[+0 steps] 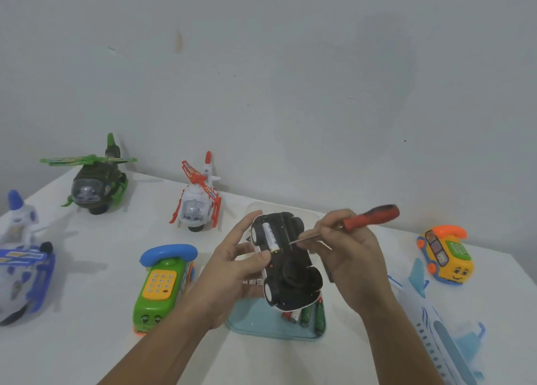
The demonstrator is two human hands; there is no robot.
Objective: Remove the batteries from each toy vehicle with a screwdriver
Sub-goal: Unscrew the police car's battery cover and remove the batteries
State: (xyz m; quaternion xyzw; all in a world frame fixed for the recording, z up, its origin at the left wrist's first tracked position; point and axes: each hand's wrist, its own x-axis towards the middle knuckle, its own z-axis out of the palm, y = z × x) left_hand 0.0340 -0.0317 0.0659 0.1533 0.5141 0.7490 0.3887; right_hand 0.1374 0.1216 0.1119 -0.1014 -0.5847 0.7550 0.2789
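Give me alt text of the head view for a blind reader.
A left hand holds an upturned toy car above a blue tray of batteries; the right hand sets a red screwdriver against its underside, beside one battery in the compartment. Toy helicopters, phones and a plane stand around.

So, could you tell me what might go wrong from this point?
The screwdriver in the right hand could slip off the toy car toward the left hand gripping it. The white battery seated in the car might spring out and miss the blue tray below, rolling across the table.
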